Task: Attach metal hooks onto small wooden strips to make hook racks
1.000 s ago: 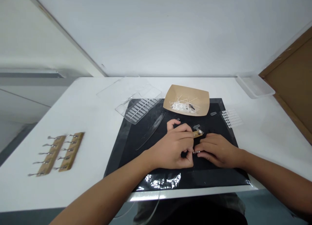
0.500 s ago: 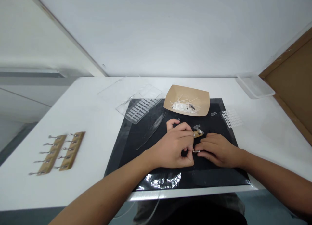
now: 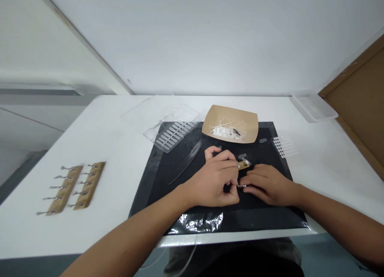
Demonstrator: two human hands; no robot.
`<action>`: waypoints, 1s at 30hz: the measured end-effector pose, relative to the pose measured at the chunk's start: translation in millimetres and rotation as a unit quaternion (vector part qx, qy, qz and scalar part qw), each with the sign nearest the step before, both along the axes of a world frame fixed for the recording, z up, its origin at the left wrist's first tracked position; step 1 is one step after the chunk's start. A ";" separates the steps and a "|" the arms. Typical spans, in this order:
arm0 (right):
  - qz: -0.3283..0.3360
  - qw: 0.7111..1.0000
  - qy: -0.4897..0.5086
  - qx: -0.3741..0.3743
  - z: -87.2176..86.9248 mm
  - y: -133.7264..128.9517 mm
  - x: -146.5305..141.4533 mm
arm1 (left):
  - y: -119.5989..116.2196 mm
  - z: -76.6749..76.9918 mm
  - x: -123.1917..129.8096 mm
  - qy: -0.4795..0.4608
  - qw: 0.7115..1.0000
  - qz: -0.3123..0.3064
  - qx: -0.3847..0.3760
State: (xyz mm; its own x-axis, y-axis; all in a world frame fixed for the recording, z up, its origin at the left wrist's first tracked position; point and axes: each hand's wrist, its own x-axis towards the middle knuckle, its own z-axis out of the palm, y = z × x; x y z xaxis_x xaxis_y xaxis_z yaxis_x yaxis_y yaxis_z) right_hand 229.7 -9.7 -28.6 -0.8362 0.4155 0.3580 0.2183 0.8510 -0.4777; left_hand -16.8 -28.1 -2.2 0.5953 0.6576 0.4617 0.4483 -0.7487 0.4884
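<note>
My left hand (image 3: 217, 179) is closed, thumb and finger pinched at one end of a small shiny metal piece (image 3: 241, 186). My right hand (image 3: 268, 185) pinches the other end, its fingers pressed together. Just beyond the pinch, the end of a wooden strip (image 3: 243, 165) shows from under my left hand, which hides the rest of it. Clear nail tips (image 3: 242, 156) lie by the strip's far end. Another clear nail tip (image 3: 263, 140) rests on the black mat (image 3: 162, 193).
A brown paper tray (image 3: 210, 117) holds white scraps and sticks. Left of it is a clear case of nail tips (image 3: 174, 134) and a curved dark nail file (image 3: 187, 159). White adhesive tabs (image 3: 285, 146) lie right. Two wooden strips with metal pegs (image 3: 88, 185) stand far left; a plastic tub (image 3: 315, 105) sits back right.
</note>
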 end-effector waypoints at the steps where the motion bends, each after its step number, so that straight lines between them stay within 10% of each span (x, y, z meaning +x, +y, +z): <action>1: 0.000 1.000 -0.002 -0.001 -0.3 0.0 0.2 | 0.1 -0.1 -0.1 0.003 1.000 0.000 -0.001; 30: -0.002 1.000 -0.027 -0.013 0.6 1.4 2.7 | 2.1 -1.5 -2.0 0.033 0.999 0.009 0.001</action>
